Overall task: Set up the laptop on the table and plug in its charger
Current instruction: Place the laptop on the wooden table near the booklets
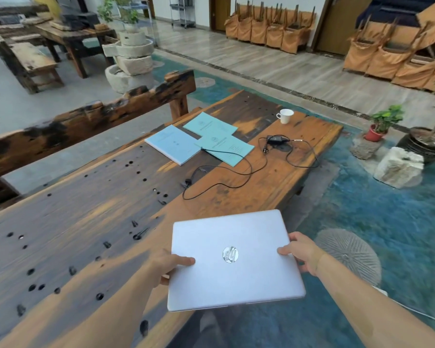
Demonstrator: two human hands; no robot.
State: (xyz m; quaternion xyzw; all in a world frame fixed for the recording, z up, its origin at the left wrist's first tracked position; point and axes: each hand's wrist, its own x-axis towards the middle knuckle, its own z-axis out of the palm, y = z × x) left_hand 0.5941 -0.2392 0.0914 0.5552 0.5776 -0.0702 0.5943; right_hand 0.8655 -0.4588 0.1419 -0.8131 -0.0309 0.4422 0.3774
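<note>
Both hands, left hand and right hand, are gripping the closed laptop by its side edges at lower centre. The charger is lying on the table above, well apart.

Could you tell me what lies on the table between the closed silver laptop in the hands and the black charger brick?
In the head view, only the charger's looping black cable on bare wood lies between the closed silver laptop and the black charger brick.
</note>
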